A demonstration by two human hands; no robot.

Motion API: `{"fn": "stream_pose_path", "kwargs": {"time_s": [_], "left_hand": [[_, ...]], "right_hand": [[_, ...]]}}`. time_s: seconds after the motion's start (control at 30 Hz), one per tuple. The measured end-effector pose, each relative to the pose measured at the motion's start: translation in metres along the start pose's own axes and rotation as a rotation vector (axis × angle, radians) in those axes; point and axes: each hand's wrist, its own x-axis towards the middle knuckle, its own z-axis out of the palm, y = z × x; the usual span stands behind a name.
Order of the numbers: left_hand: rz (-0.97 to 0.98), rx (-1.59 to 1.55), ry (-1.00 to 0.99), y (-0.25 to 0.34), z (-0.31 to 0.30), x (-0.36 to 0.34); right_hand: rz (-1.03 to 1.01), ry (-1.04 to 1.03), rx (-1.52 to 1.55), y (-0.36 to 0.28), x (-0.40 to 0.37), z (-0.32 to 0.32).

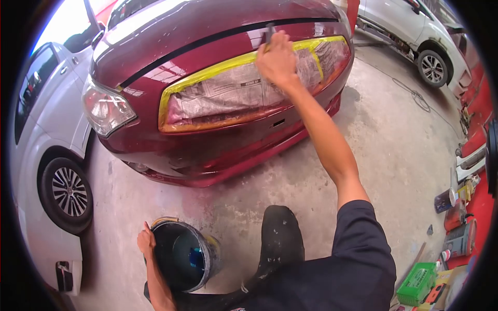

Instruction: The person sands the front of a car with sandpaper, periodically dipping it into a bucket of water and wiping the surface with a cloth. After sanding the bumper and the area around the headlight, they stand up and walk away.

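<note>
My right hand (277, 61) reaches out over the front of a dark red car (207, 147), closed around a small dark flat piece (269, 34) whose kind is hard to make out. Below that hand, newspaper masking (223, 96) covers the grille opening, edged with yellow masking tape (207, 74). A black strip (207, 39) runs across the bodywork above. Low on the left, my left hand (147, 240) is closed at the rim of a black bucket (211, 254). Dark water (181, 251) and something blue show inside the bucket, and a yellowish piece (165, 221) lies along its rim.
A white vehicle (57, 109) stands close on the left, and another white car (397, 26) is at the back right. A cable (417, 98) lies on the concrete floor (378, 135). Cans (444, 200) and a green box (417, 282) line the right wall.
</note>
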Motion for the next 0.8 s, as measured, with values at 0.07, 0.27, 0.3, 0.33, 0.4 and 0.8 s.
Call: {"fn": "stream_pose_path", "kwargs": {"time_s": [0.07,0.27,0.3,0.33,0.4,0.8], "left_hand": [[0.011,0.042,0.025,-0.003,0.000,-0.002],[0.024,-0.001,0.012,0.001,0.000,-0.003],[0.017,0.026,0.047,-0.002,0.003,-0.001],[0.012,0.026,0.048,-0.002,0.003,-0.003],[0.015,0.035,0.043,-0.001,0.001,-0.002],[0.001,0.043,0.092,0.001,0.003,-0.006]], "right_hand": [[0.241,-0.032,-0.077,0.072,0.044,0.009],[0.132,-0.066,-0.081,0.063,0.064,-0.005],[-0.066,0.218,-0.132,0.046,0.043,0.019],[-0.267,0.499,-0.174,0.035,0.026,0.040],[0.159,0.058,0.017,0.087,0.063,0.022],[0.408,-0.228,0.099,0.111,0.097,-0.034]]}}
